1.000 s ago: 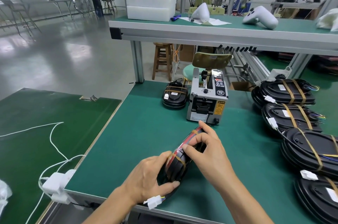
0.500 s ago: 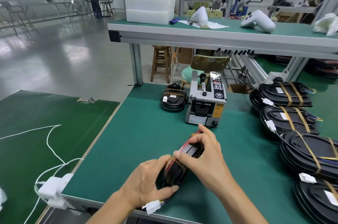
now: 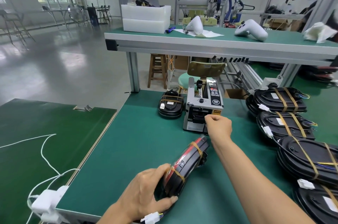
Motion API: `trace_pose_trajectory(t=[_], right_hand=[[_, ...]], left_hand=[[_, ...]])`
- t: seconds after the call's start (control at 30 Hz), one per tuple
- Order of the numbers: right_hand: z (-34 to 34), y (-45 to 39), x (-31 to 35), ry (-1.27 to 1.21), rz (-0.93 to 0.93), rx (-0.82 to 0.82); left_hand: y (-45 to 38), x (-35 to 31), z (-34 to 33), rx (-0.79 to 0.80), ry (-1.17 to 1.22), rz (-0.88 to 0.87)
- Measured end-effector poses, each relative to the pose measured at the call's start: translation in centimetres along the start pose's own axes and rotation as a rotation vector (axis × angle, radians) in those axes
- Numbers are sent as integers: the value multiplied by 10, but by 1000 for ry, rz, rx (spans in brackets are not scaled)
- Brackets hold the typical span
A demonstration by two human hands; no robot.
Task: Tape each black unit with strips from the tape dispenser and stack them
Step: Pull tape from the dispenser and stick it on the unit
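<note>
Green matting covers the tabletop [image 3: 139,143] in a wide workshop, and from the left we pick up a loose white cord [image 3: 45,154] trailing over the neighbouring mat. Next comes the left hand [image 3: 144,192], fingers wrapped round the near end of the black unit [image 3: 186,165], which stands on its edge, two tan bands already across it, its long axis running away and to the right, pointing almost straight at the tape dispenser [image 3: 203,108]. A white plug [image 3: 150,218] dangles below that wrist. Beyond, one taped unit [image 3: 171,106] lies flat just left of the dispenser. Now the right hand [image 3: 218,125] is up at the dispenser's front slot, fingers curled as if pinching a strip, though no tape can be made out, so whether it grips anything is unclear. That hand is the nearer one to the slot, with the unit's far end just behind and below the forearm, so a fresh strip would likely come back a short way toward the body. Far right, the stack of taped units [image 3: 292,127] lines the edge.
</note>
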State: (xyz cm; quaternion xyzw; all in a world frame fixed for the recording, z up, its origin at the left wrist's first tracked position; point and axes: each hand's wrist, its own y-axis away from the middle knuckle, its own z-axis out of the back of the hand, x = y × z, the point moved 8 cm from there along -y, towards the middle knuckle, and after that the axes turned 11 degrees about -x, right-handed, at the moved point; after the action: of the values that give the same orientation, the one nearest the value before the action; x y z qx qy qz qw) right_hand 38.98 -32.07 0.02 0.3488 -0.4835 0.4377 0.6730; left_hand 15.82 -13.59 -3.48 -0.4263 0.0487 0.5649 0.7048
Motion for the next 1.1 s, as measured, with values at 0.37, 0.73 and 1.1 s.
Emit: trace_pose_trajectory(t=[0.37,0.73,1.1], right_hand=[[-16,-4,-1,-133,-184,-77],[-26,-10,-13,-198,-339,-123],[7,5,-15,-277,-223,254]], left_hand=[[-3,-4,5,6,0,22],[-4,-4,6,24,-6,46],[-4,-6,4,17,9,7]])
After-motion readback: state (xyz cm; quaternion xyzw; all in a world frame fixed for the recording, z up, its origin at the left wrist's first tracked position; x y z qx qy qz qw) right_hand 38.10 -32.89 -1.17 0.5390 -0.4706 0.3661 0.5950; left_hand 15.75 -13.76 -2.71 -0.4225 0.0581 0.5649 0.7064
